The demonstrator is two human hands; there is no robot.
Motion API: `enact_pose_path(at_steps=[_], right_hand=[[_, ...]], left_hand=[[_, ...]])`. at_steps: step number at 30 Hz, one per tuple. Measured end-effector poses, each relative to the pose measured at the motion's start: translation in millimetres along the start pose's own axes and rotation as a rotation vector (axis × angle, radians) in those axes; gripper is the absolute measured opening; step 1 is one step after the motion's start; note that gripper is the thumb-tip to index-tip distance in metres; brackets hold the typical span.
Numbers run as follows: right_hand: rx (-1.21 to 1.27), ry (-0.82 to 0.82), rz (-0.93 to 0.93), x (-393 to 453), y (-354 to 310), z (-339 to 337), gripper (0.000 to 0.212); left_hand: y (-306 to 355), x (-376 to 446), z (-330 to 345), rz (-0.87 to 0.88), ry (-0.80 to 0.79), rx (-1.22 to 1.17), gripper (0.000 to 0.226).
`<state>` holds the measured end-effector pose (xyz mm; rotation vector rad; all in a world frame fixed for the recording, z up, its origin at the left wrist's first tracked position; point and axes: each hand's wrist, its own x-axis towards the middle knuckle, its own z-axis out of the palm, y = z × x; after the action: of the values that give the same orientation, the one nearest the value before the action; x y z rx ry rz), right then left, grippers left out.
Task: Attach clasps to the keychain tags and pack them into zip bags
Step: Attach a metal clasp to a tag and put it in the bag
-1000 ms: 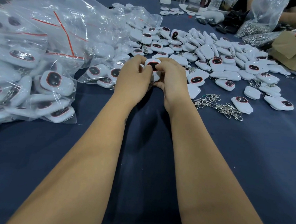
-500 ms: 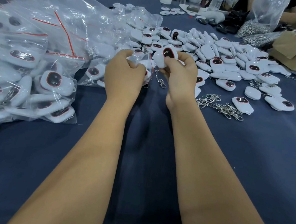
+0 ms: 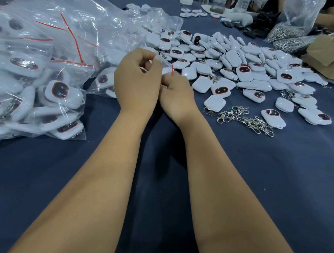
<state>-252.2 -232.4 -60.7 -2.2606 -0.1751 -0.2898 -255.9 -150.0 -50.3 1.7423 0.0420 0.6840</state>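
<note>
Dark blue cloth covers the table [image 3: 276, 183], which carries everything in view. Along its left edge lies a heap of filled zip bags [image 3: 33, 73], clear plastic with red seal lines, each packed with white keychain tags. Near the middle, the left hand [image 3: 136, 82] has its fingers curled, pinching the top of a small zip bag [image 3: 165, 64] raised off the cloth. Just beside it and touching, the right hand [image 3: 176, 93] pinches the same bag at its red seal strip; what is inside the bag is hidden by the hands. Right of the hands, loose white keychain tags [image 3: 245, 68] with dark oval faces spread toward the far right edge. A tangle of silver clasps [image 3: 245, 119] lies on the cloth in front of them. At the far right corner sit a clear bag of metal clasps [image 3: 291, 30] and a brown cardboard box [image 3: 329, 54].
</note>
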Motion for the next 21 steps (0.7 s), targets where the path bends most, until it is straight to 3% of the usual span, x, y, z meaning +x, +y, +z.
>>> enact_pose_path(at_steps=[2, 4, 7, 10, 12, 17, 21], right_hand=[[0.090, 0.054, 0.023, -1.4, -1.7, 0.4, 0.032], [0.188, 0.223, 0.071, -2.9, 0.7, -5.4, 0.023], [-0.055, 0.405, 0.154, -3.0, 10.5, -19.0, 0.033], [-0.449, 0.304, 0.298, -3.7, 20.8, -25.0, 0.050], [-0.584, 0.215, 0.364, -4.5, 22.1, -23.3, 0.047], [-0.673, 0.233, 0.317, -4.5, 23.4, -20.4, 0.035], [-0.572, 0.355, 0.226, -0.3, 24.1, -20.6, 0.023]], left_hand=[[-3.6, 0.7, 1.5, -0.033, -0.030, 0.025, 0.012], [-6.3, 1.4, 2.7, -0.054, -0.056, 0.041, 0.014], [-8.4, 0.8, 4.0, -0.051, -0.078, 0.077, 0.010], [-8.6, -0.2, 4.6, -0.054, -0.086, 0.064, 0.009], [-7.5, -1.5, 4.5, -0.066, -0.098, 0.047, 0.010], [-6.7, -2.0, 2.4, -0.090, -0.088, 0.021, 0.019], [-6.6, -2.9, 2.8, -0.048, -0.117, 0.050, 0.026]])
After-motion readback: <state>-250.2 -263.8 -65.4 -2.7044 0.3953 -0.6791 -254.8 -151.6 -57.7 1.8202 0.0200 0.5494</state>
